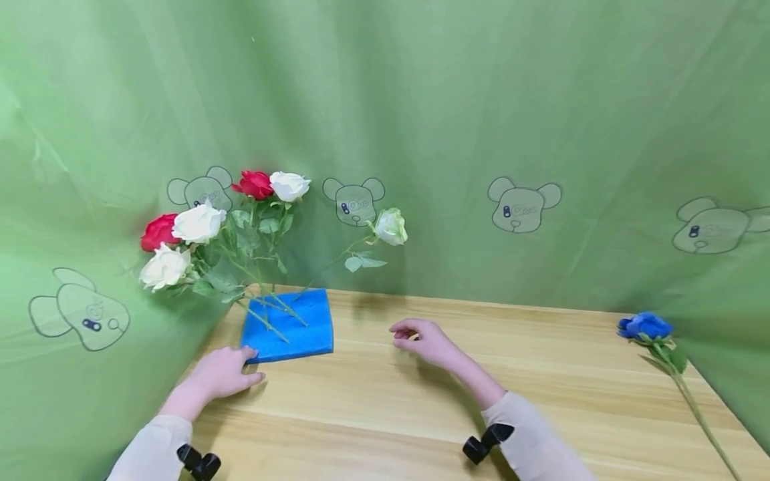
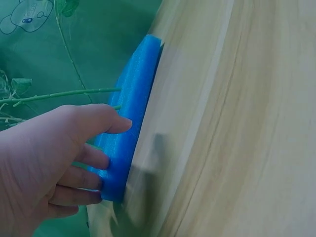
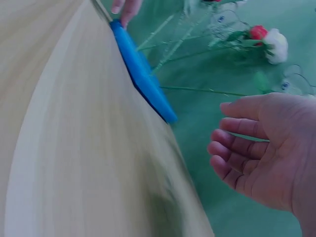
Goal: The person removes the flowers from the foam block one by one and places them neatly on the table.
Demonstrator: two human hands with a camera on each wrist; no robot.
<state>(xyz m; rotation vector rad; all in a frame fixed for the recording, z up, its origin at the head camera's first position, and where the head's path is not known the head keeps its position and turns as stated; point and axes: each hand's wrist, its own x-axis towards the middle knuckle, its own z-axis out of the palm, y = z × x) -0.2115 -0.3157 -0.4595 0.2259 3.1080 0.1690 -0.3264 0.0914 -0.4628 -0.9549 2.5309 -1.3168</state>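
Note:
A blue foam block (image 1: 301,334) lies flat on the table at the left, with several artificial roses stuck in it by their stems. White roses (image 1: 200,222) and red roses (image 1: 255,184) lean left and back; a pale green-white rose (image 1: 391,226) leans right. My left hand (image 1: 219,373) touches the block's near left corner with its fingertips, and the left wrist view shows these fingers (image 2: 83,177) against its edge. To the right of the block, above the table, my right hand (image 1: 426,341) hangs with loosely bent fingers and holds nothing.
A blue rose (image 1: 645,326) on a long stem lies at the table's far right. Green cloth (image 1: 445,120) with printed bear heads hangs behind the wooden table (image 1: 385,414) and along its left and right sides.

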